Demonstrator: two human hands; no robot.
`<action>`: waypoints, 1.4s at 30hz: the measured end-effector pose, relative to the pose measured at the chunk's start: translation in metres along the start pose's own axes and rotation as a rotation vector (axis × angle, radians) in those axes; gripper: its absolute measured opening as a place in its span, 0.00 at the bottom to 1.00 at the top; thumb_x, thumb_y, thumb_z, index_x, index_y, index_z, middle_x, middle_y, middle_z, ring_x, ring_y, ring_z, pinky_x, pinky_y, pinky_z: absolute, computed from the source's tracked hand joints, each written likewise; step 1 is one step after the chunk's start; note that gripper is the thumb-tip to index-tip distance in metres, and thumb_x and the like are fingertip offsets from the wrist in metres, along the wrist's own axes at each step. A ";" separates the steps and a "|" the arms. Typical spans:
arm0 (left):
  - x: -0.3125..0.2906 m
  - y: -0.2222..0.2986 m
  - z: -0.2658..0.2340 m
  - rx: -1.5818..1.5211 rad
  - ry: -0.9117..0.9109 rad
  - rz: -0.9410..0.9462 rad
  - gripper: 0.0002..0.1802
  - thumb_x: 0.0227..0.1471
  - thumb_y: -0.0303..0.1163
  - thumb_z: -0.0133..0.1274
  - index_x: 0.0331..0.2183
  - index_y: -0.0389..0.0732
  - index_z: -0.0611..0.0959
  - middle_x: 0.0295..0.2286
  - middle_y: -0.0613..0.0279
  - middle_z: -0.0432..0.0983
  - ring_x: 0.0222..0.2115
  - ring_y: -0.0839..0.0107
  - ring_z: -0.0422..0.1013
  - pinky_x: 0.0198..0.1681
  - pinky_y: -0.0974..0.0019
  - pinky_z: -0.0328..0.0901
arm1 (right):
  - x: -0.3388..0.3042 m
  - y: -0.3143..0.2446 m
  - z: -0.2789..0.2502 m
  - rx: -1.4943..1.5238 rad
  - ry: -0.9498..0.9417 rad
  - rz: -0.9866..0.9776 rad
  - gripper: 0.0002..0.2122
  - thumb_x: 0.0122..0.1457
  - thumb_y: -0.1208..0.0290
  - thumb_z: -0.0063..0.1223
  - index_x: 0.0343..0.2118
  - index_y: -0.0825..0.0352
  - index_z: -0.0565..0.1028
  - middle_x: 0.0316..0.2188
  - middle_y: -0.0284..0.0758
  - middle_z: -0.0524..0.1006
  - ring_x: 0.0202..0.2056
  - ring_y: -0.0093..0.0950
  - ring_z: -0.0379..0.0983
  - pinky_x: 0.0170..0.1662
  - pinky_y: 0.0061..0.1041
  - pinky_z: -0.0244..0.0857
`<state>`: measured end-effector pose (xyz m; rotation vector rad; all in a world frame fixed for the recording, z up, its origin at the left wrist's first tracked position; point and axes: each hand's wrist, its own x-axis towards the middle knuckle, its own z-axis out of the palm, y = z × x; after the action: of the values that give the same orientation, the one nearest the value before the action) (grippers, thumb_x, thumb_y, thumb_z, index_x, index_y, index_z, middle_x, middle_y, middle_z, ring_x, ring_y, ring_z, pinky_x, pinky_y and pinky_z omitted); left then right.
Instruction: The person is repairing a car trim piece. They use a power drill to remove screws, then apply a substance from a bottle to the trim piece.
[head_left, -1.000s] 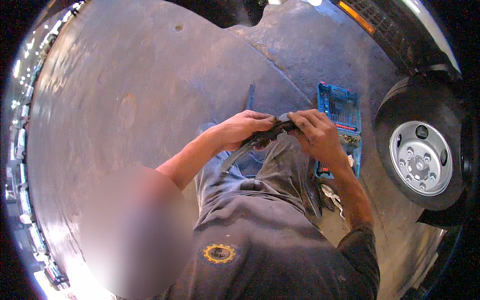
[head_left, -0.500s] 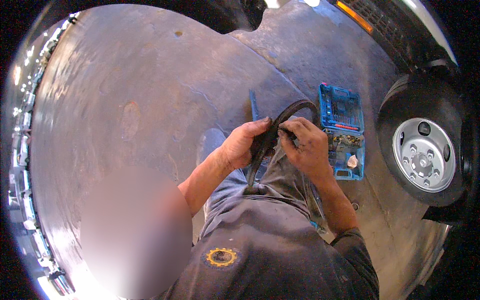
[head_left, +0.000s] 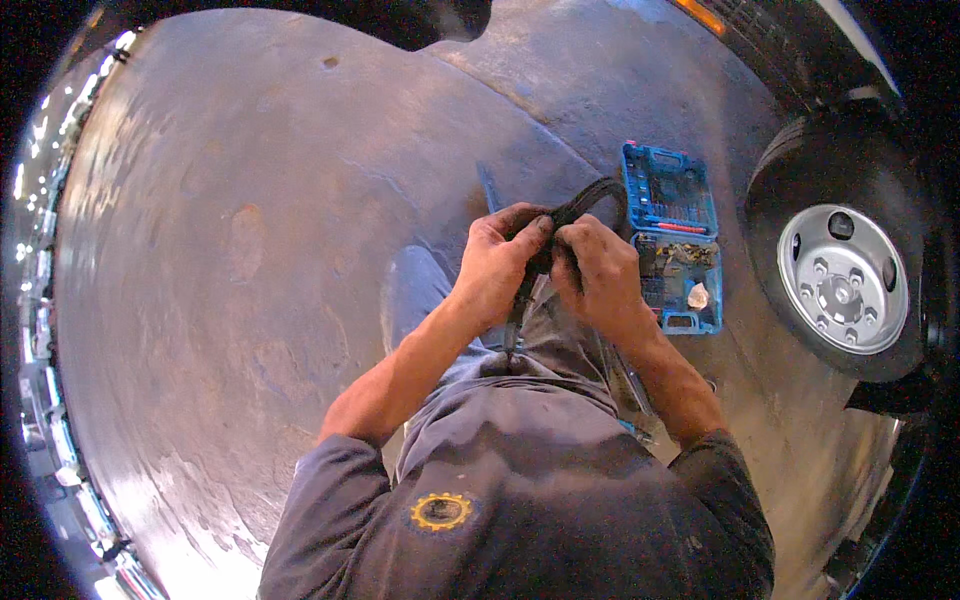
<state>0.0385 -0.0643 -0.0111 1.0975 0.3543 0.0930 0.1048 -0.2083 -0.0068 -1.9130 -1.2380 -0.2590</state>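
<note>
A long black, bendable strip, which looks like rubber [head_left: 588,197], arches up in front of my lap. Its lower end hangs down between my thighs, and the far end curves over behind my right hand. My left hand [head_left: 497,262] is closed round the strip, with the thumb pressed along its top. Close beside it, my right hand [head_left: 603,268] has its fingers curled in and pinches the strip. The two hands almost meet, so the stretch of strip between the fingertips is partly hidden.
An open blue tool case [head_left: 717,210] with bits and small metal parts lies on the concrete floor [head_left: 250,200] to my right. Beyond it stands a vehicle wheel [head_left: 843,280] with a silver rim. A thin blue piece [head_left: 487,188] lies beyond my left hand.
My left hand has turned and shifted up the strip, with its thumb now on top. Both hands have come nearer each other. The surroundings have shifted slightly in the view.
</note>
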 end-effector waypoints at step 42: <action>0.000 0.089 -0.025 0.794 -0.068 0.647 0.11 0.50 0.27 0.54 0.37 0.33 0.79 0.32 0.50 0.75 0.34 0.59 0.74 0.38 0.62 0.67 | 0.086 0.016 -0.062 -0.205 -0.086 -0.131 0.14 0.50 0.72 0.60 0.42 0.65 0.78 0.29 0.39 0.77 0.29 0.39 0.75 0.33 0.33 0.69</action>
<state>0.0395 -0.0020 0.0570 1.9696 -0.0607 0.5187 0.1761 -0.1991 0.0721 -2.0374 -1.4437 -0.3889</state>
